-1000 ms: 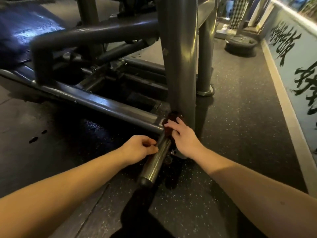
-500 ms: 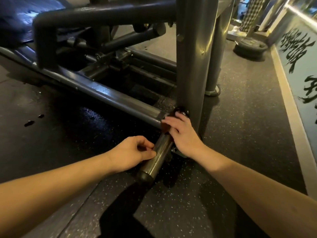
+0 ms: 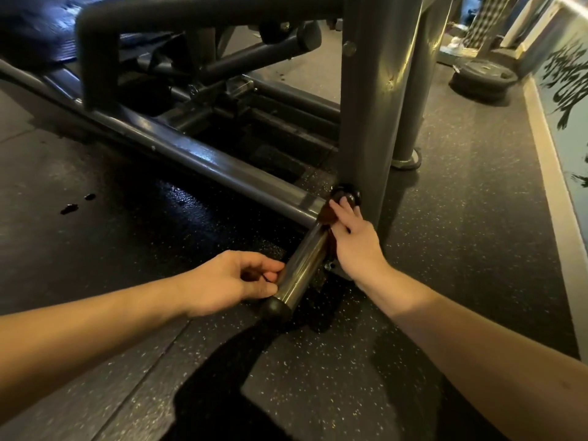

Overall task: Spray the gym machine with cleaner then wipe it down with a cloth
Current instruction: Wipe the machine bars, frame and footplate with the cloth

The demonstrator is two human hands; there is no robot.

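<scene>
The gym machine's grey upright post [image 3: 372, 106] rises from the floor, and a shiny steel peg [image 3: 302, 268] with a black end cap sticks out from its foot toward me. My right hand [image 3: 356, 246] holds a dark brown cloth [image 3: 326, 216] against the peg's inner end, fingers reaching to the black collar at the post. My left hand [image 3: 229, 281] sits beside the peg's outer end with fingers curled, fingertips touching the metal, nothing visible in it. No spray bottle is in view.
A long grey frame rail [image 3: 206, 160] runs from the post to the upper left, with a wet sheen on the rubber floor [image 3: 184, 202] beside it. Stacked weight plates [image 3: 483, 79] lie by the painted wall [image 3: 566, 90] on the right. A person's checked trousers [image 3: 483, 17] show at the top right.
My right hand with the cloth has stayed at the peg's inner end, shifting slightly. My left hand has slid outward along the peg toward the end cap. The camera has come closer.
</scene>
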